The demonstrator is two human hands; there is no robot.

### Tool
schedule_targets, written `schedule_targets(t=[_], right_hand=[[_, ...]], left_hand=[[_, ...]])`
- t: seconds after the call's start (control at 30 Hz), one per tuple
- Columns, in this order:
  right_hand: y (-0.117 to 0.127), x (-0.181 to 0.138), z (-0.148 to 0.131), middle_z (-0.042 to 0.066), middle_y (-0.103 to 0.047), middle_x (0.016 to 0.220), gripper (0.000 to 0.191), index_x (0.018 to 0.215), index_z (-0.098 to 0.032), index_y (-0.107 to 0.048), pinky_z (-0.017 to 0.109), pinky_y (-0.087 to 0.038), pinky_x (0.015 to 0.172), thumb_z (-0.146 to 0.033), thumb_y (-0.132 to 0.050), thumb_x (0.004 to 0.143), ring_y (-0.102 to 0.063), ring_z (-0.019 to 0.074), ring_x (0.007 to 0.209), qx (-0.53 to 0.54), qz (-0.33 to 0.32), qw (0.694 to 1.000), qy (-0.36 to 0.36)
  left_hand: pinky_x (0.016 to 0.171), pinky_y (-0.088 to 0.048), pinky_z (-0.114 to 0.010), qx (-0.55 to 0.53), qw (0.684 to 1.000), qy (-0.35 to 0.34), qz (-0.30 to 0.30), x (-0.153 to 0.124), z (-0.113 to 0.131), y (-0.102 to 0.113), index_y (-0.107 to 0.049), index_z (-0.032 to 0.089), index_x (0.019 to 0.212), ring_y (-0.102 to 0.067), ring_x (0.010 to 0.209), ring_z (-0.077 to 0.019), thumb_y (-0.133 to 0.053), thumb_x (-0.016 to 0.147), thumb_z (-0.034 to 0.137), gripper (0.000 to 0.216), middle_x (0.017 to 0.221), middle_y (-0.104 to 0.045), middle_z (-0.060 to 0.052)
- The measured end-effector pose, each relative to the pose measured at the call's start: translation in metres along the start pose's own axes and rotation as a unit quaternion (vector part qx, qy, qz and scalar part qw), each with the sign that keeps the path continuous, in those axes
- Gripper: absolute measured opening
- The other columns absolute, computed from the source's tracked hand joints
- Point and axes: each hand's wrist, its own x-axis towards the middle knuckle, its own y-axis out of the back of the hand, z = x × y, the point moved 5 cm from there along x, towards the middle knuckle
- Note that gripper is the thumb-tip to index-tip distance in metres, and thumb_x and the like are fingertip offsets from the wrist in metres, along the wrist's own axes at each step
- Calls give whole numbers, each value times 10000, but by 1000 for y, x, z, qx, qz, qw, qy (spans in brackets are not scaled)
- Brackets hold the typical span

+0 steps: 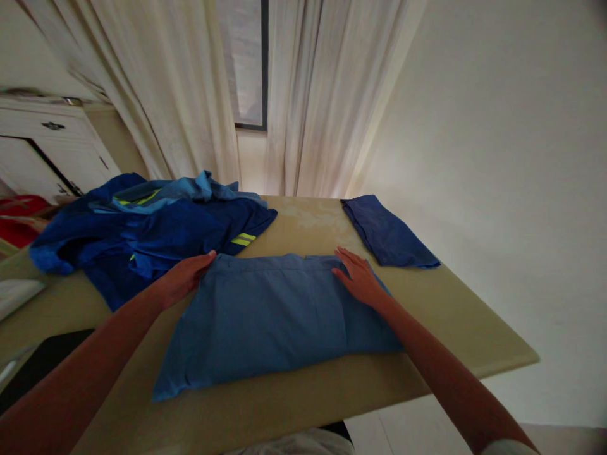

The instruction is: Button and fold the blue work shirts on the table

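Note:
A folded grey-blue garment lies flat across the front of the table, with a stitched band along its far edge. Its exact kind is hidden by the folding. My left hand is at the far left corner of this cloth, its fingers closed on the edge there. Over on the far right part of the same garment, my right hand rests palm down with its fingers stretched out and the thumb apart.
A loose heap of dark blue work clothes with yellow reflective strips lies at the left. A folded navy garment sits at the far right of the table. A white cabinet, curtains and a wall stand behind.

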Motion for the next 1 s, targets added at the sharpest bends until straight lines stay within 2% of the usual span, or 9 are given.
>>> schedule_targets(t=[0.07, 0.17, 0.27, 0.37, 0.43, 0.6, 0.73, 0.87, 1.0], right_hand=[[-2, 5, -33, 98, -421, 1642, 601, 1628, -272, -380, 530, -334, 1239, -527, -415, 1085, -394, 292, 1511, 33, -1, 999, 26], [-21, 12, -66, 107, -378, 1666, 684, 1645, -246, -350, 529, -280, 1269, -617, -404, 1073, -352, 303, 1536, 37, -51, 997, 54], [-42, 14, -69, 114, -357, 1676, 727, 1648, -223, -340, 528, -244, 1284, -664, -355, 1070, -329, 292, 1550, 38, -100, 993, 48], [-43, 9, -54, 104, -340, 1685, 714, 1651, -241, -331, 524, -242, 1284, -662, -349, 1074, -317, 282, 1556, 38, -80, 995, 35], [-36, 0, -36, 108, -347, 1682, 693, 1652, -249, -329, 543, -228, 1284, -638, -363, 1079, -311, 290, 1558, 13, -47, 999, 15], [-27, -21, 23, 130, -352, 1676, 708, 1648, -239, -341, 567, -243, 1270, -645, -366, 1069, -319, 320, 1554, -39, -68, 994, -69], [-24, -27, 42, 132, -359, 1673, 677, 1644, -249, -357, 547, -256, 1265, -617, -352, 1076, -335, 318, 1546, -57, -73, 992, -84], [-7, -38, 34, 142, -379, 1661, 672, 1649, -229, -338, 513, -305, 1238, -579, -361, 1077, -371, 326, 1522, -77, -17, 992, -100], [19, -71, 54, 267, -571, 1455, 754, 1548, -82, -461, 538, -432, 1115, -634, -415, 1036, -563, 408, 1330, -91, 49, 953, -286]], left_hand=[[902, -605, -414, 84, 990, -40, 102, 6, 5, 6, -719, 197, 1060, -739, 1010, -299, -767, 743, 636, 544, 1082, -781, -123], [948, -576, -406, 240, 937, -127, 219, 12, 14, 8, -706, 219, 1126, -725, 1041, -289, -689, 824, 547, 446, 1099, -773, -87], [991, -543, -448, 404, 873, -176, 207, 10, 15, -5, -689, 213, 1188, -698, 1068, -316, -577, 908, 471, 398, 1102, -748, -111], [1061, -487, -515, 506, 800, -236, 220, -13, 18, -25, -677, 204, 1270, -622, 1208, -368, -496, 963, 383, 399, 1246, -679, -168], [1100, -458, -525, 521, 777, -291, 200, -34, 17, -46, -667, 226, 1323, -588, 1271, -366, -454, 1008, 395, 416, 1341, -644, -161], [1239, -338, -502, 530, 748, -401, -11, -67, -18, -101, -416, 307, 1600, -454, 1477, -301, -481, 1030, 558, 626, 1644, -451, -67], [1271, -288, -501, 560, 740, -372, 3, -68, -48, -96, -322, 327, 1645, -380, 1536, -282, -454, 1034, 573, 672, 1705, -339, -50], [1222, -330, -585, 581, 755, -273, 132, -76, -59, -63, -410, 198, 1608, -383, 1517, -358, -360, 1017, 608, 722, 1692, -352, -131], [1135, -378, -683, 543, 787, -183, 229, -93, -65, -29, -480, 11, 1502, -425, 1442, -472, -305, 945, 673, 883, 1555, -478, -281]])
